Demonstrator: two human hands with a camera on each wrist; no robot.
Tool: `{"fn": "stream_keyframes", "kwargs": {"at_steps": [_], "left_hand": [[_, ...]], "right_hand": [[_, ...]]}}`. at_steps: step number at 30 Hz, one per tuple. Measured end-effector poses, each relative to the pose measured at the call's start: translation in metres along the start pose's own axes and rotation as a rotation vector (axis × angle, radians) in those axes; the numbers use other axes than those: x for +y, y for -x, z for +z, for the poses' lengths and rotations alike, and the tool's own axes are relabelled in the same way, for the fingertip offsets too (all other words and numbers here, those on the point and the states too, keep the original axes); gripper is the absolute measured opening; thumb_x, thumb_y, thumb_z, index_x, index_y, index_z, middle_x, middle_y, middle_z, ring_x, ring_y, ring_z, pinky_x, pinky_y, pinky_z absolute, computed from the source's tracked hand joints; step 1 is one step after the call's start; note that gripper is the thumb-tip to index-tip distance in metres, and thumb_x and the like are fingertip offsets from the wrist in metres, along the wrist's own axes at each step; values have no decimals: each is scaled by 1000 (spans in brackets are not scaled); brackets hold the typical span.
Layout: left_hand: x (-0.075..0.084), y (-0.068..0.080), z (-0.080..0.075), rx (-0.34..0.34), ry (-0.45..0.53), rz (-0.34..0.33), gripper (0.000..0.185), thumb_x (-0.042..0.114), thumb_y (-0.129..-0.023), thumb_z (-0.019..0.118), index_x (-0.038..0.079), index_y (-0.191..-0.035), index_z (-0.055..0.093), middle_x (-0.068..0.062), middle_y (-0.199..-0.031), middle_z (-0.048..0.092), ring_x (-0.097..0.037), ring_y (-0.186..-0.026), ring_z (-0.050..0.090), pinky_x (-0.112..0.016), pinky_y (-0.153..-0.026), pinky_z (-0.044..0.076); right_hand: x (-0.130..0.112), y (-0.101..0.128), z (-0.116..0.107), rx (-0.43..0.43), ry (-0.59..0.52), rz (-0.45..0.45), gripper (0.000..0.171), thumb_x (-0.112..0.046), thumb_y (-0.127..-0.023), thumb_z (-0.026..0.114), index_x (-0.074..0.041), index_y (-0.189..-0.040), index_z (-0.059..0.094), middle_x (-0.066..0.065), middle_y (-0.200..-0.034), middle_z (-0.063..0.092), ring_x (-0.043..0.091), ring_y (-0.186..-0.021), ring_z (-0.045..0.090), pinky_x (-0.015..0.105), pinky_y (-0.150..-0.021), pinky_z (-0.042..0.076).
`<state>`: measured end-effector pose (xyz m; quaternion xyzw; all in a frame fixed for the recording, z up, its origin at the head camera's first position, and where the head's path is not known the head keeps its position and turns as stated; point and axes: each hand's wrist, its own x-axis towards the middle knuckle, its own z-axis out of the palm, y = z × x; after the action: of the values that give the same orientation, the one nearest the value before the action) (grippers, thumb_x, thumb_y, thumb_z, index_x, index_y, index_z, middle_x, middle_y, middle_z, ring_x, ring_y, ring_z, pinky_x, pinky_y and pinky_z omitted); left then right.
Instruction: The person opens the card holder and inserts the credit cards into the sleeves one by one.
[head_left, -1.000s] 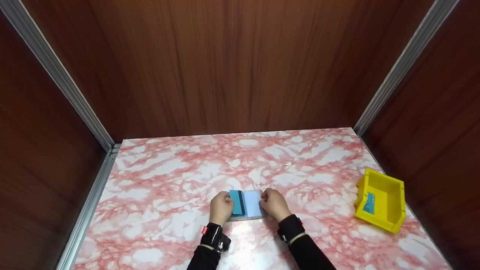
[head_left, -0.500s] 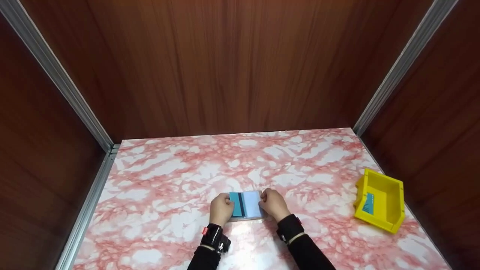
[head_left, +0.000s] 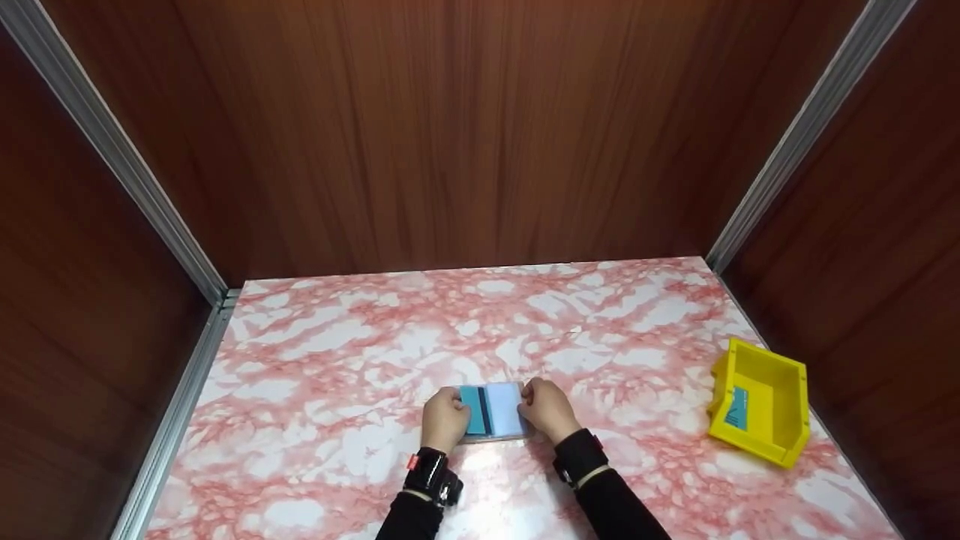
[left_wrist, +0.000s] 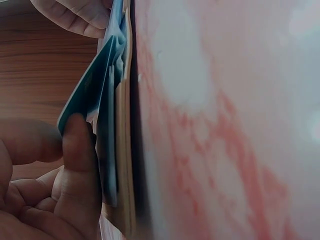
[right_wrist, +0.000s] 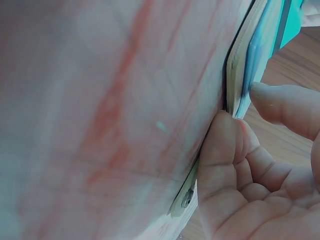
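Note:
A card holder (head_left: 505, 409) with clear plastic pockets lies opened flat on the table in the head view, near the middle front. My left hand (head_left: 444, 418) pinches a teal card (head_left: 472, 411) with a dark stripe between thumb and finger. In the left wrist view the card (left_wrist: 85, 92) tilts up from the holder, its far edge at the pocket's plastic. My right hand (head_left: 549, 409) holds the holder's right side; its thumb (right_wrist: 280, 102) touches the clear pocket and its fingers are at the tan edge. A strap with a snap button (right_wrist: 188, 197) shows below those fingers.
A yellow bin (head_left: 772, 405) stands at the right of the table, with a blue-and-white label or card (head_left: 738, 407) at its inner left side. The red-and-white marbled table (head_left: 337, 375) is enclosed by brown wood panels (head_left: 450, 135) at the back and sides.
My left hand and the teal card have shifted slightly to the right, toward the clear pocket. The right hand stays almost still on the card holder.

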<state>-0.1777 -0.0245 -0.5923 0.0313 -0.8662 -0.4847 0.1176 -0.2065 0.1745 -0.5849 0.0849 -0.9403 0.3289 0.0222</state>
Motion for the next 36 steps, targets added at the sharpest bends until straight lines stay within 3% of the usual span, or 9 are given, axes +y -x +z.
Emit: {"fn": "stream_keyframes", "kwargs": {"at_steps": [11, 23, 36], "left_hand": [[2, -1, 5, -7, -13, -2, 21, -3, -76, 65, -8, -96, 68, -4, -73, 64, -21, -71, 61, -41, -71, 52], [3, 0, 10, 15, -73, 45, 9, -1, -76, 70, -4, -85, 67, -3, -72, 59, -23, -72, 59, -44, -73, 51], [11, 2, 17, -10, -77, 45, 22, -2, -78, 73, -8, -99, 68, -6, -75, 65, -27, -77, 64, -43, -75, 52]], "right_hand": [[0, 0, 0, -9, 6, -4, 15, 0, -75, 71, 0, -86, 61, 2, -72, 53, 18, -66, 50, 36, -65, 46], [2, -2, 1, -29, -2, 23, 16, -1, -75, 72, 0, -88, 62, 2, -73, 54, 18, -67, 51, 36, -66, 46], [3, 1, -1, -11, -26, -39, 17, 0, -74, 70, 1, -88, 61, 2, -74, 55, 19, -67, 51, 37, -66, 47]]}}
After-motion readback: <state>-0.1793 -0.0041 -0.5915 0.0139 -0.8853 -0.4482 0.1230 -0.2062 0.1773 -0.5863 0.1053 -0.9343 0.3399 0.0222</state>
